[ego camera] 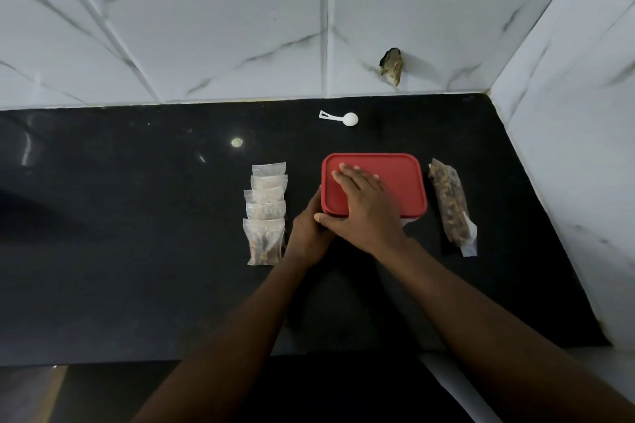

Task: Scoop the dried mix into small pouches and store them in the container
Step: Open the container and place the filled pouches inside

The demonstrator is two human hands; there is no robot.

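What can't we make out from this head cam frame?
- Inside of the container: hidden by the red lid in the head view.
- Left hand fingers: behind the container's corner and under the right hand.
- Pouches overlap in a row; contents of the far ones too small to tell.
- Mix bag: pieces blurred.
- Spoon: too small to tell which way up.

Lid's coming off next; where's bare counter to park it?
Widest bare counter lies left of the pouches. A strip runs between spoon and red lid. Crowded: narrow gaps between pouches, container and mix bag, with both hands there.
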